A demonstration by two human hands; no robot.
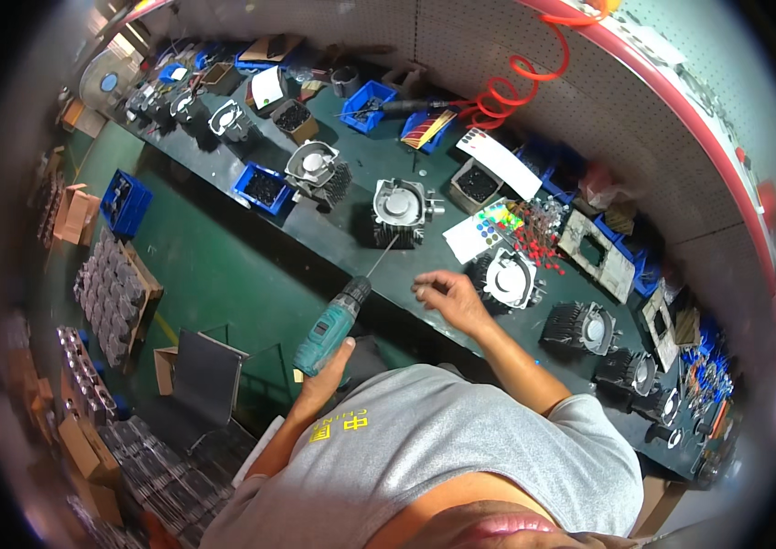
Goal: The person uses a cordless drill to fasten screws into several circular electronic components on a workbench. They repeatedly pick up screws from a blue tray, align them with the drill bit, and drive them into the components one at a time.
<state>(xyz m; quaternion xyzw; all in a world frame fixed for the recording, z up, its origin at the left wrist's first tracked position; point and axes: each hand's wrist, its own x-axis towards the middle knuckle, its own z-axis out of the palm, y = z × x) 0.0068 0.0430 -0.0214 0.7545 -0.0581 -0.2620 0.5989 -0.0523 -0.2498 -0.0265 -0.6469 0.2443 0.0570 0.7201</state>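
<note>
My left hand (pixel 335 368) is wrapped around the handle of a teal cordless drill (pixel 328 328). A long thin bit (pixel 382 257) runs from its chuck up to the near side of a finned metal housing (pixel 399 207) on the bench. Whether the bit's tip touches the housing I cannot tell. My right hand (pixel 450 300) hovers by the bench's front edge, right of the drill, with fingers curled and fingertips close together. Anything between them is too small to make out. Another finned housing (pixel 509 277) with a pale round centre stands just right of that hand.
More housings (pixel 317 170) line the dark green bench (pixel 351 240). Behind them are blue bins (pixel 262 188), a box of black parts (pixel 477 183), colored sheets (pixel 482 231) and red-tipped small parts (pixel 539 245). An orange coiled hose (pixel 498 96) hangs above. A black chair (pixel 202 380) stands at left.
</note>
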